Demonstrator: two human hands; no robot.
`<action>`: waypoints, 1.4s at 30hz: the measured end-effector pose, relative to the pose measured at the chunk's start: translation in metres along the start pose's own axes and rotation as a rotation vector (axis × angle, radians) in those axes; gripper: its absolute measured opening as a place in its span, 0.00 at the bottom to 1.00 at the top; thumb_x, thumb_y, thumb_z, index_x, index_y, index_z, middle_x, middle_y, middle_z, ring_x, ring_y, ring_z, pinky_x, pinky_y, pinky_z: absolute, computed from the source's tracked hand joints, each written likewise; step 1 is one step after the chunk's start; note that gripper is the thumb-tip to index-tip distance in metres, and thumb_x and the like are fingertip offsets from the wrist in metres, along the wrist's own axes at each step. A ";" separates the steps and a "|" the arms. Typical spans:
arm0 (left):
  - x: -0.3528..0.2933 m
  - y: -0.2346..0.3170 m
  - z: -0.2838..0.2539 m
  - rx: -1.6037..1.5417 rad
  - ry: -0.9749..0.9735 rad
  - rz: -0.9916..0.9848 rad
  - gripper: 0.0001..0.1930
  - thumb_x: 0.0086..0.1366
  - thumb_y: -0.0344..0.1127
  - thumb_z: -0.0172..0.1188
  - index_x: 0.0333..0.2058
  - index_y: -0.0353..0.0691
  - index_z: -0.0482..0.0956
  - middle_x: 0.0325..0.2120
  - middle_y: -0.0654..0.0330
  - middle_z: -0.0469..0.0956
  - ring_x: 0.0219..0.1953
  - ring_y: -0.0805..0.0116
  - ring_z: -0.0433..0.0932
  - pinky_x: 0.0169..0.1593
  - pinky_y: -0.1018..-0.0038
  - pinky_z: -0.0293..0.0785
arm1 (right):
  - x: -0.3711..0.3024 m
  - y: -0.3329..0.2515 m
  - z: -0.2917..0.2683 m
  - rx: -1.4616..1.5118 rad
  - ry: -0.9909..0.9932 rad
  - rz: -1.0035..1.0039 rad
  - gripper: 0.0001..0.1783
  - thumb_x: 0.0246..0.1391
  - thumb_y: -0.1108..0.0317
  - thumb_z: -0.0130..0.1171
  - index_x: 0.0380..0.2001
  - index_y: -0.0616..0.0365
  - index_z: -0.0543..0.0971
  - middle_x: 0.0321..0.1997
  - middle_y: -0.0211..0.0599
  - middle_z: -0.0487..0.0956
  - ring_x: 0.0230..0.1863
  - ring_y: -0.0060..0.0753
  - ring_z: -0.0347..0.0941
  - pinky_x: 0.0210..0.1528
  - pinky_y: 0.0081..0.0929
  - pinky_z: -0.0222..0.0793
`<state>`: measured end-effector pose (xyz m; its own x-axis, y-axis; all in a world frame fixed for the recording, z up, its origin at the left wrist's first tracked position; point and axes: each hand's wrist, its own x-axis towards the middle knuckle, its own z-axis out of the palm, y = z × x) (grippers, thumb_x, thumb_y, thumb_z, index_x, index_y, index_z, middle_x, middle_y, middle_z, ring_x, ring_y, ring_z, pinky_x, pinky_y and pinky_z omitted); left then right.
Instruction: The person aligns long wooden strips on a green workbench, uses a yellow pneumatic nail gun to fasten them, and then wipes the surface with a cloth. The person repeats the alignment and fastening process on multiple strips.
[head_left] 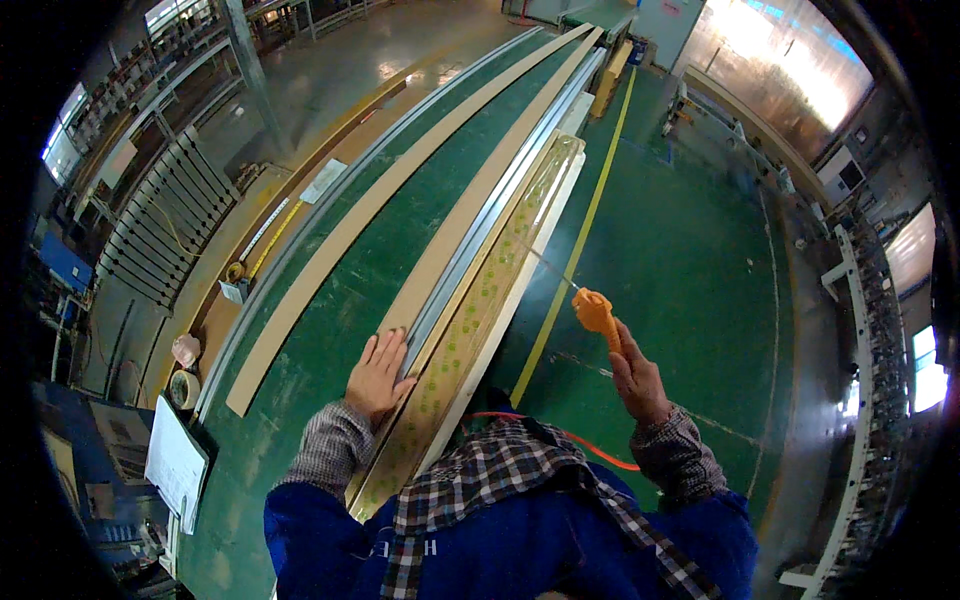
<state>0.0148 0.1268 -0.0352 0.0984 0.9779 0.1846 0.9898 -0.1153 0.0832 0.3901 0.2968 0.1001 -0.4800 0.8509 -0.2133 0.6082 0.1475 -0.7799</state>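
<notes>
Green bench spreads under and ahead of the left hand. Film-covered board runs just right of that hand, lengthwise. Tan strip reaches forward from its fingers; hand lies flat on the near end, fingers extended, holding nothing. Second tan strip sits off to its left. Right hand is wrapped round the orange blow gun, thin nozzle pointing forward-left toward the film-covered board. Red hose below that hand.
</notes>
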 end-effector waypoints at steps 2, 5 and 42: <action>0.022 -0.006 -0.001 -0.024 -0.009 0.060 0.33 0.61 0.51 0.50 0.55 0.27 0.60 0.62 0.47 0.52 0.65 0.54 0.50 0.65 0.59 0.45 | 0.000 0.013 0.006 -0.051 -0.001 -0.178 0.28 0.61 0.62 0.46 0.63 0.50 0.56 0.53 0.47 0.73 0.48 0.38 0.73 0.49 0.29 0.67; 0.058 -0.021 0.013 0.010 0.006 0.121 0.34 0.61 0.52 0.51 0.56 0.27 0.60 0.62 0.47 0.53 0.65 0.55 0.50 0.65 0.62 0.45 | 0.003 0.010 0.016 -0.014 0.060 -0.253 0.28 0.60 0.63 0.46 0.63 0.53 0.57 0.39 0.39 0.74 0.36 0.27 0.70 0.41 0.23 0.66; 0.201 -0.021 0.036 -0.473 0.354 -0.524 0.25 0.70 0.43 0.35 0.58 0.30 0.58 0.56 0.42 0.62 0.58 0.46 0.60 0.59 0.62 0.59 | 0.064 0.036 -0.011 0.117 -0.071 -0.145 0.30 0.61 0.55 0.46 0.63 0.49 0.55 0.58 0.41 0.68 0.54 0.35 0.68 0.58 0.27 0.60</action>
<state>0.0174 0.3322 -0.0351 -0.4860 0.8206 0.3006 0.7415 0.2052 0.6387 0.3883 0.3619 0.0652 -0.6034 0.7866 -0.1313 0.4537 0.2032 -0.8677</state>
